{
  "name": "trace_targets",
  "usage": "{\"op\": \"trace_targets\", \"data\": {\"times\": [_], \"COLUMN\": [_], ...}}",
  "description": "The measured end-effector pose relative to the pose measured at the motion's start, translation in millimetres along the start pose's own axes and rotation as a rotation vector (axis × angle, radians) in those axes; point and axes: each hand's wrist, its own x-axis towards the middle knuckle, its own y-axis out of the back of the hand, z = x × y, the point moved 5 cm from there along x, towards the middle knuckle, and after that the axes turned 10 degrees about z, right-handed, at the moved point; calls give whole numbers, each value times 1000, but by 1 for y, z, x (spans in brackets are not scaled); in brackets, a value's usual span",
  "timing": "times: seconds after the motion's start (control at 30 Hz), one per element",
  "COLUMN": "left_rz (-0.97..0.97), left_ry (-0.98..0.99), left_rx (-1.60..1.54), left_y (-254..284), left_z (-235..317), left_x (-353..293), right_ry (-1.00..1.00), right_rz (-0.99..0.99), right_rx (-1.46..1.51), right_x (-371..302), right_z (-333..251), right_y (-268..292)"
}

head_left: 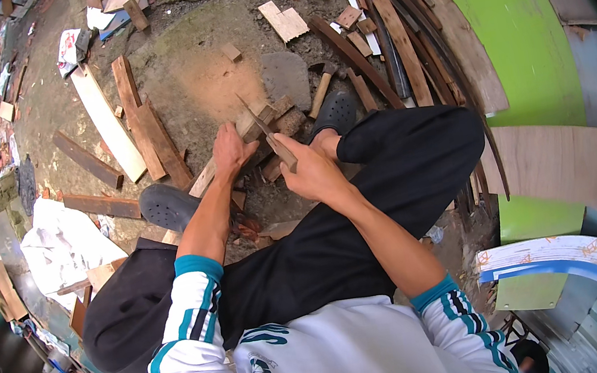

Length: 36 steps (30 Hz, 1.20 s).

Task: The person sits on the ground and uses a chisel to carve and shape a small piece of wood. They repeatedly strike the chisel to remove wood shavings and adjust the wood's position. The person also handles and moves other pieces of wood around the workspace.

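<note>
My right hand [310,175] is closed around the wooden handle of a handsaw [280,150]. The narrow blade points away from me and lies across a pale strip of wood [255,122], close to the strip's far right end. My left hand [232,150] grips that same strip, left of the blade, with its fingers partly hidden. Beneath the strip's far end are more wood blocks [290,121]. Reddish sawdust [220,76] is spread over the ground beyond the blade, where a small offcut [231,52] lies.
A hammer [321,94] rests beside my right shoe [337,112]. Loose boards [148,131] lie left of the work, near my left shoe [167,205]. Long dark strips [414,35] and a green panel [511,23] line the right. A white sack [64,240] sits at left.
</note>
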Motion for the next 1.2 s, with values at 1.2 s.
{"op": "trace_targets", "data": {"times": [1.2], "left_rz": [-93], "left_ry": [25], "left_rx": [2], "left_y": [2], "left_z": [-9], "left_x": [17], "right_ry": [-119], "right_rz": [141], "right_rx": [121], "right_x": [-164], "right_z": [-37], "right_y": [162]}}
